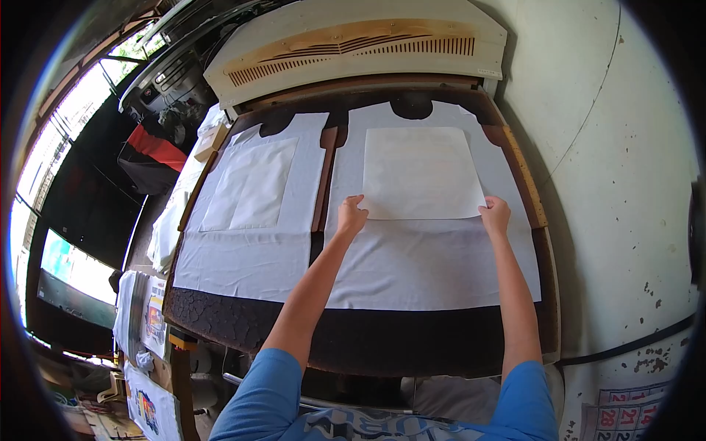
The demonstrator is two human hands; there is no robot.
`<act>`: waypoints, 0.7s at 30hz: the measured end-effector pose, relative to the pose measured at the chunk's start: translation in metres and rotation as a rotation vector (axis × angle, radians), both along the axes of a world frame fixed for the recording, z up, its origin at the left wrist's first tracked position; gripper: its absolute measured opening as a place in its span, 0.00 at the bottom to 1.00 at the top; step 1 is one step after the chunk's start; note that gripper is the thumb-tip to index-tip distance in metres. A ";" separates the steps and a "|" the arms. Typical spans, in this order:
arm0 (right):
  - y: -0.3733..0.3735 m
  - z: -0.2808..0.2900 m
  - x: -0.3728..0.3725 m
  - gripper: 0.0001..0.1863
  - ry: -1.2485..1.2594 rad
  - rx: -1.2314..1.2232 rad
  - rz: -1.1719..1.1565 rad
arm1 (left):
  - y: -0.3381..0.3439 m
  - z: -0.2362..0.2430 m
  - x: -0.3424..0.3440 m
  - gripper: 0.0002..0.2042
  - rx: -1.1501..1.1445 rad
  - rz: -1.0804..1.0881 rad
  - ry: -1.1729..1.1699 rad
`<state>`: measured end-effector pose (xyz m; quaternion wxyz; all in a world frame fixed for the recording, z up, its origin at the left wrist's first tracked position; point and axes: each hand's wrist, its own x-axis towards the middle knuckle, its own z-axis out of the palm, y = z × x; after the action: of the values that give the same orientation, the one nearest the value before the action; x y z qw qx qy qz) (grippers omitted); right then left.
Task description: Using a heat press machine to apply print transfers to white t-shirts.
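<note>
So the left hand (352,214) and right hand (495,214) each have fingers nearly closed in a pinch, on the 2 near corners of a smooth white rectangular sheet (421,173), paper or film I guess. It's over the upper middle of the right-hand pale white shirt-shaped fabric piece (434,268), just below the scooped neckline. My take: gripping 2 corners spreads the pull evenly, so the sheet stays square and doesn't buckle. Can't really tell from up here whether its near edge is touching the cloth or raised a touch. The fabric's laid out pretty flat on a big dark, worn flat bed (434,338), probably so creases don't get under the sheet. Next to it there's a matching pale left-hand fabric piece (243,264) with a second white rectangular sheet (254,187) on its chest area. As for writing: the cream slotted metal housing (353,48) has a tiny mark at its right end, way too small to read. The paper wall calendar (629,411) has big red numerals, the blue short-sleeved T-shirt (382,425) shows cut-off block lettering, and the stacked white printed cloths (153,323) carry colourful graphics.
</note>
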<state>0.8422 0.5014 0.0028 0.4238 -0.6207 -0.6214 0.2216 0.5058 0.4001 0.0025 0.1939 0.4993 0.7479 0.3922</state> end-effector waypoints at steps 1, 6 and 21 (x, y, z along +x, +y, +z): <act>-0.001 0.001 0.000 0.15 -0.013 0.008 0.003 | 0.001 0.000 0.000 0.22 0.003 -0.007 0.027; -0.001 0.005 -0.005 0.14 -0.033 0.016 0.019 | -0.001 0.001 -0.003 0.22 0.029 -0.007 0.054; -0.027 0.010 0.007 0.10 -0.412 0.069 -0.062 | -0.031 0.013 0.027 0.17 0.021 0.036 0.443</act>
<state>0.8491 0.4741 0.0128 0.3153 -0.6567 -0.6828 0.0556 0.5324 0.3694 0.0150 0.0126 0.5619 0.7767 0.2842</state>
